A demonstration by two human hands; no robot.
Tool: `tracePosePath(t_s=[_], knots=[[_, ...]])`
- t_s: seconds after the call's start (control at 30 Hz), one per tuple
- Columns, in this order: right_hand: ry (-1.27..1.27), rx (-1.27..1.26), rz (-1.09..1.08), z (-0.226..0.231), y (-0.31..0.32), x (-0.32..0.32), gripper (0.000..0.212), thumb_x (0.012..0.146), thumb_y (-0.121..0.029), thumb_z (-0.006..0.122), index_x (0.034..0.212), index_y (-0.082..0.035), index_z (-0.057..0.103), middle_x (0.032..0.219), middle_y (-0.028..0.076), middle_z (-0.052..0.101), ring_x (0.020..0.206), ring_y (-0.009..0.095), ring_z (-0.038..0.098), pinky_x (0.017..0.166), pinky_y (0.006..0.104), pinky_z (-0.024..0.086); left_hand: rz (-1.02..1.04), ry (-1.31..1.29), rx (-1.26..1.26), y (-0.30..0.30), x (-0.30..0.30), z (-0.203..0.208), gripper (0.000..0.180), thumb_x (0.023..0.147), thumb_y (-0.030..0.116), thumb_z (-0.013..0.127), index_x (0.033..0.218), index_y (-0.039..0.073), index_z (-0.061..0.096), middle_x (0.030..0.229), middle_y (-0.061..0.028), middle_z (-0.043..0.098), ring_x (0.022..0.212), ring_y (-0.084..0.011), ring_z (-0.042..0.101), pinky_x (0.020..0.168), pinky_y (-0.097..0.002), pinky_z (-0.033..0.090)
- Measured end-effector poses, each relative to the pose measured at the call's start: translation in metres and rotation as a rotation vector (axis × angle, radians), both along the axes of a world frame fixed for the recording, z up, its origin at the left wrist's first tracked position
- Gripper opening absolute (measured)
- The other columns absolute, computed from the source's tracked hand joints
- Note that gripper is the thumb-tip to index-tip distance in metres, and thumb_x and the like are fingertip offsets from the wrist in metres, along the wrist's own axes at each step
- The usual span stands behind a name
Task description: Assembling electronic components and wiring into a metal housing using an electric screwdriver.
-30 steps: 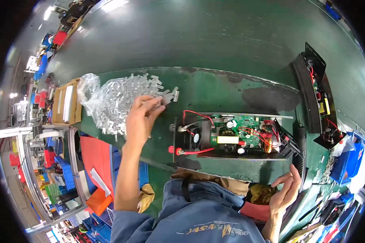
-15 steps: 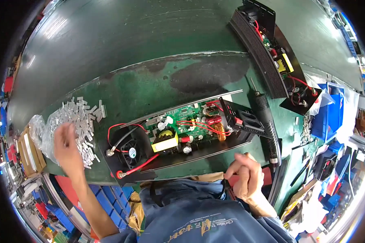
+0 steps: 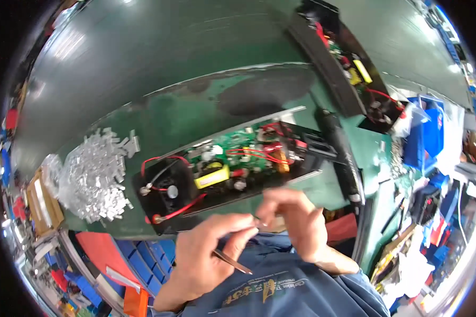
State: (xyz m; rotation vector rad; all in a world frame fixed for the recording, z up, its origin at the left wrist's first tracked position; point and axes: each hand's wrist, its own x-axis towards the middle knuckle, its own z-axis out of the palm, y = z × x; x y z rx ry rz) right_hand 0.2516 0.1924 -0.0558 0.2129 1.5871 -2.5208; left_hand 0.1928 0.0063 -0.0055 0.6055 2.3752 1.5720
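My left hand (image 3: 203, 259) is closed in front of my body, with a slim, pointed metal tool (image 3: 232, 262), perhaps tweezers, sticking out below its fingers. Its thumb and forefinger pinch together, meeting the fingertips of my right hand (image 3: 299, 224). The right fingers are curled; a tiny dark bit shows where the hands meet, too small to name. Just beyond both hands lies an open black power unit (image 3: 238, 198) with a green circuit board (image 3: 240, 142), a yellow-wrapped transformer (image 3: 212, 177), red wires and a black fan (image 3: 172, 191) at its left end.
A pile of small silvery metal pieces (image 3: 98, 179) lies on the green bench at left, partly in clear plastic. Right of the unit is a black power screwdriver (image 3: 338, 153). A second open unit (image 3: 349, 63) stands at far right, near a blue bin (image 3: 426, 137).
My left hand has come from the metal pile to the middle, now showing the slim tool. My right hand has moved left to meet it. The view has shifted slightly.
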Motion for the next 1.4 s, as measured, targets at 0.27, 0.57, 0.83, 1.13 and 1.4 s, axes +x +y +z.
tracePosePath(t_s=[0.27, 0.57, 0.83, 1.13, 1.4], knots=[[-0.076, -0.561, -0.078, -0.009, 0.012, 0.0, 0.107, 0.094, -0.082, 0.002, 0.151, -0.001, 0.043, 0.124, 0.017, 0.064, 0.113, 0.023, 0.058, 0.099, 0.0371, 0.041, 0.042, -0.01, -0.038, 0.023, -0.001, 0.0, 0.032, 0.086, -0.002, 0.079, 0.111, 0.001, 0.06, 0.09, -0.0057, 0.078, 0.054, 0.0009, 0.046, 0.047, -0.0177, 0.03], [0.151, 0.252, -0.145, -0.005, 0.008, 0.015, 0.015, 0.102, -0.002, 0.059, 0.113, 0.003, 0.068, 0.113, 0.014, 0.064, 0.104, 0.019, 0.063, 0.089, 0.0313, 0.051, 0.091, -0.025, 0.001, 0.031, 0.011, -0.003, 0.029, 0.082, 0.0, 0.083, 0.104, 0.002, 0.064, 0.088, -0.0032, 0.077, 0.058, 0.0007, 0.052, 0.049, -0.0187, 0.032], [-0.095, 0.129, -0.276, -0.003, 0.003, 0.021, 0.018, 0.103, -0.009, 0.061, 0.116, 0.004, 0.06, 0.1, 0.013, 0.072, 0.085, 0.016, 0.071, 0.072, 0.0284, 0.056, -0.002, 0.06, 0.01, 0.011, -0.004, 0.001, 0.075, 0.11, 0.054, 0.022, 0.112, -0.004, 0.068, 0.092, -0.0137, 0.069, 0.079, -0.02, 0.066, 0.076, -0.0308, 0.049], [0.042, 0.486, -0.235, 0.0, 0.01, 0.012, 0.019, 0.098, 0.002, 0.065, 0.117, 0.003, 0.066, 0.104, 0.009, 0.07, 0.089, 0.014, 0.071, 0.072, 0.0251, 0.055, 0.072, -0.44, 0.309, 0.008, -0.011, -0.003, 0.029, 0.093, -0.005, 0.07, 0.118, -0.006, 0.056, 0.111, -0.0227, 0.07, 0.099, -0.0272, 0.073, 0.09, -0.0339, 0.061], [0.002, 0.448, -0.286, 0.002, 0.008, 0.007, 0.017, 0.1, -0.001, 0.064, 0.116, 0.003, 0.067, 0.103, 0.007, 0.068, 0.086, 0.012, 0.068, 0.069, 0.023, 0.051, 0.093, -0.567, 0.493, 0.014, -0.011, -0.008, 0.024, 0.099, -0.001, 0.063, 0.121, -0.006, 0.053, 0.118, -0.023, 0.069, 0.106, -0.0257, 0.071, 0.095, -0.034, 0.058]])
